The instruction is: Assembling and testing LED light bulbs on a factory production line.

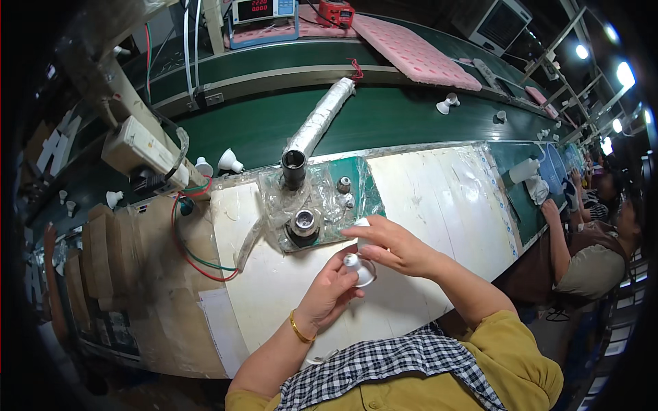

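Observation:
My left hand (330,291), with a gold bracelet at its wrist, has its fingers closed on a white spotlight bulb (365,275) low over the white board. Just above it, my right hand (401,248) pinches another white piece (360,230), probably a second bulb, mostly hidden by the fingers. Beyond my hands sits a test fixture wrapped in clear plastic. It has a round metal lamp socket (304,220) in front and a black tube (294,164) behind. Small metal fittings (344,184) stand on its green base (370,192).
Red and green wires (179,236) loop at the fixture's left. White bulbs (229,162) lie along the green conveyor belt (391,113). A meter with red digits (262,9) stands at the back. At the right, a co-worker (593,253) sits near a white bottle (524,171).

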{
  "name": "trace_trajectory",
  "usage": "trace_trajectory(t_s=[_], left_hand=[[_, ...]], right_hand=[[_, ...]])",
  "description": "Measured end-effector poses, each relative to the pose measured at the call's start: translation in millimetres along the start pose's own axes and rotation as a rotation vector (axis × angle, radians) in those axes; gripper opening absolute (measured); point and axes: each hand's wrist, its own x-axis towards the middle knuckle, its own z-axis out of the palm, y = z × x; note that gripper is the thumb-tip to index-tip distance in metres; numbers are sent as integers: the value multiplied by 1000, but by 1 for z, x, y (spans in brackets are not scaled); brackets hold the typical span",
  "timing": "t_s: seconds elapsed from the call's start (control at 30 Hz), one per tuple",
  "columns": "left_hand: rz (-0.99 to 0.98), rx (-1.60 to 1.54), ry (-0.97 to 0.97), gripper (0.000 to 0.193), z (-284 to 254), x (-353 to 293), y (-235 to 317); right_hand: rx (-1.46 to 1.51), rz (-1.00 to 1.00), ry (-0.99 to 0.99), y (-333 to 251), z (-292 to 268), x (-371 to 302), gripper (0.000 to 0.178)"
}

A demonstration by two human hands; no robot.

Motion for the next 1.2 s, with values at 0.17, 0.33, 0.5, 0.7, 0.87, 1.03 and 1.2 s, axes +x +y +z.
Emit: trace_trajectory(t_s=[0.17,0.33,0.5,0.7,0.87,1.03,1.2], left_hand=[[-34,46,-6,40,7,-4,2],[-13,208,-22,39,-4,-2,-7],[500,882,52,45,-4,0,-12],[454,1027,70,40,-5,-6,-3],[362,893,107,30,5,-5,1],[373,933,180,25,5,-6,-4],[382,823,182,26,0,-4,-11]], right_hand=[[131,216,371,16,7,-3,63],[14,339,366,43,0,20,58],[83,333,466,44,4,33,42],[2,288,484,46,0,43,37],[-105,138,533,61,2,48,37],[-32,181,515,57,2,50,38],[58,267,471,77,7,46,51]])
